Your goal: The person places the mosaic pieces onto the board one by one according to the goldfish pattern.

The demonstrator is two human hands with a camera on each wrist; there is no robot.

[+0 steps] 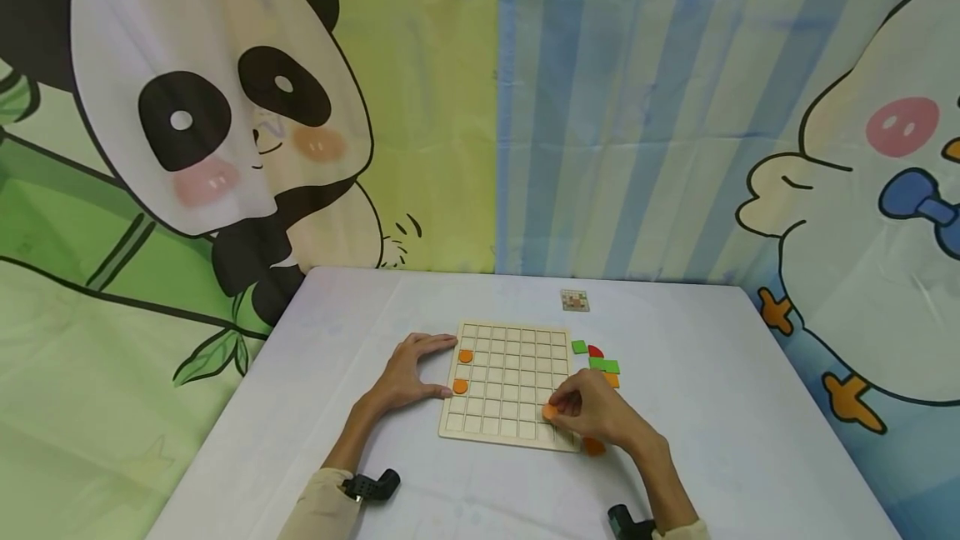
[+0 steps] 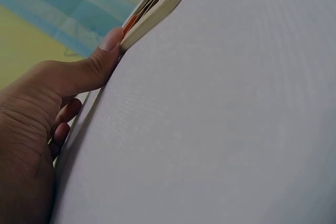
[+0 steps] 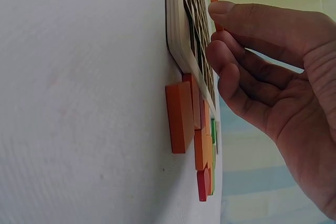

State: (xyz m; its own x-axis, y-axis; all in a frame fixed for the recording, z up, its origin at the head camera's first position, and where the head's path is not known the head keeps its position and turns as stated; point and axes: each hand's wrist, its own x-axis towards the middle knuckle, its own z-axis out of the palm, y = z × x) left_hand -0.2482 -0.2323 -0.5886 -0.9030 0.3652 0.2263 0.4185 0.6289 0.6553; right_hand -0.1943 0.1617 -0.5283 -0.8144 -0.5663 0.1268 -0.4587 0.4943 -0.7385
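A pale wooden grid board [image 1: 510, 382] lies flat on the table. Two orange round pieces, one upper [image 1: 466, 356] and one lower [image 1: 461, 387], sit in its left columns. My left hand [image 1: 408, 373] touches the board's left edge, thumb and fingers spread apart; in the left wrist view the thumb [image 2: 86, 72] presses the rim. Over the lower right of the board, my right hand [image 1: 600, 411] pinches an orange piece [image 1: 550, 412] between thumb and fingers. The right wrist view shows that piece [image 3: 214, 3] edge-on, above the grid.
Loose pieces lie along the board's right side: a green one [image 1: 579, 347], a red one [image 1: 596, 352], more green ones [image 1: 604, 365] and orange ones [image 1: 594, 446], partly behind my right hand. A small patterned card [image 1: 575, 300] lies near the table's back edge. Printed curtains hang behind.
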